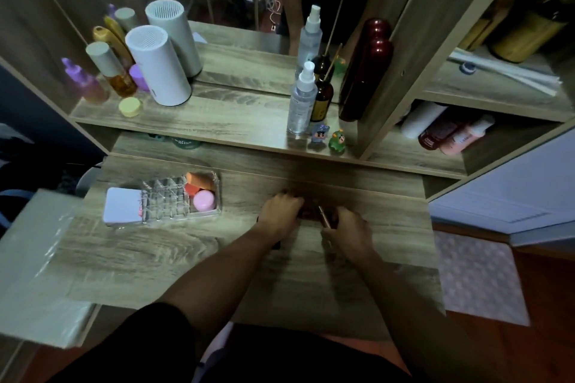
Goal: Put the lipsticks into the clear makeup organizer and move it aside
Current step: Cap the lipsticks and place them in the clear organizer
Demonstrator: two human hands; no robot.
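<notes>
The clear makeup organizer [168, 199] sits on the left part of the wooden desk [174, 252], with orange and pink sponges and a pink jar in its right section and a white compact at its left end. A dark cluster of lipsticks [311, 211] lies at the desk's middle, mostly hidden between my hands. My left hand [280, 211] curls over the left side of the cluster. My right hand [348, 230] pinches a slim gold-toned lipstick [323, 217] at the cluster's right side. The scene is dim, so the grip of the left hand is unclear.
A raised shelf behind the desk carries white cylinders [158, 68], several bottles, a yellow jar [130, 106], spray bottles [301, 102], a dark red bottle [364, 77] and small figurines [337, 140]. A mirror stands behind. Side shelves at the right hold tubes [448, 133]. A clear-wrapped box [34, 261] lies at left.
</notes>
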